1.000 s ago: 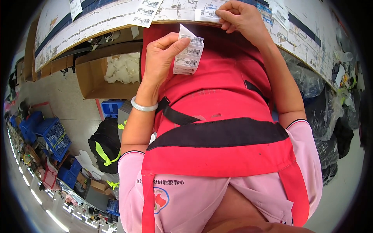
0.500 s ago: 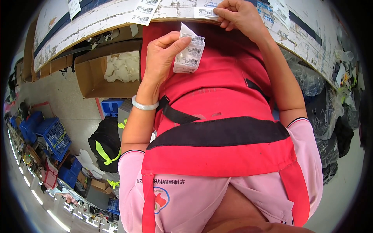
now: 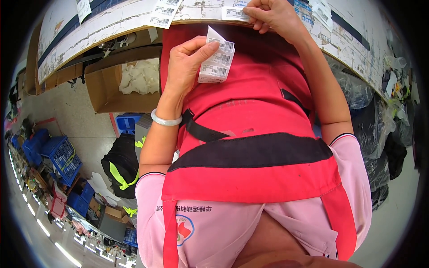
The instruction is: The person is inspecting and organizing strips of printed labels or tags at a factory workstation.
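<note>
Between thumb and fingers, my left hand [image 3: 190, 60] pinches a strip of white barcode labels [image 3: 216, 64] in front of the red apron. The strip hangs down in several printed rows, and its top corner is folded to a point. At the table edge, my right hand [image 3: 272, 18] has thumb and forefinger pressed together on the right end of a single white label [image 3: 235, 14]. That label lies at the edge of the worn white table [image 3: 196, 12]. Another sheet of barcode labels [image 3: 164, 12] rests to its left, slightly over the edge.
Below the table at left stands an open cardboard box [image 3: 100, 94] with crumpled off-white scraps [image 3: 139, 77]. Blue crates [image 3: 62, 156] and a black bundle with a neon-yellow tie [image 3: 119, 165] lie further left. Clear plastic-wrapped bags [image 3: 375, 120] fill the right side.
The view has shifted very slightly. Both hands keep their grips, and the label under my right hand stays at the table edge.
</note>
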Action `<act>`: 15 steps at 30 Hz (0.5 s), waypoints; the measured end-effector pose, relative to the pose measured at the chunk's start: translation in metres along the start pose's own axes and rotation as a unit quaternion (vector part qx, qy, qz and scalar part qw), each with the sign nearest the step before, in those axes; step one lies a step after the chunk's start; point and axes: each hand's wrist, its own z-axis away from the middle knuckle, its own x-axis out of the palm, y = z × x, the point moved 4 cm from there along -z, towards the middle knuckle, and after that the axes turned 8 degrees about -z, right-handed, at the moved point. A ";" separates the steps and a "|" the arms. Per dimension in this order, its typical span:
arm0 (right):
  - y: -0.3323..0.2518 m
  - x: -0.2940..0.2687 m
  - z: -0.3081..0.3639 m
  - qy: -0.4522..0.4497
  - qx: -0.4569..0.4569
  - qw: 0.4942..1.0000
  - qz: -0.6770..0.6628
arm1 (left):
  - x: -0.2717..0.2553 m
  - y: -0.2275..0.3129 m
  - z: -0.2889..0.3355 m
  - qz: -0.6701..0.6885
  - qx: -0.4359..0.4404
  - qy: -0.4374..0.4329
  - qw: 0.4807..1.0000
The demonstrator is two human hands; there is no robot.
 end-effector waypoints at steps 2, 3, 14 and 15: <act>0.001 0.000 0.000 -0.004 0.003 1.000 -0.005 | 0.000 0.000 0.000 0.000 -0.003 0.000 1.000; 0.001 0.000 -0.001 -0.004 0.003 1.000 -0.005 | 0.000 0.000 0.000 0.000 -0.006 0.000 1.000; -0.005 0.006 0.003 0.019 -0.030 0.998 0.055 | 0.000 -0.002 0.000 0.000 -0.013 0.005 1.000; -0.005 0.005 0.003 0.020 -0.031 0.998 0.055 | 0.001 -0.003 -0.001 0.005 -0.020 0.007 1.000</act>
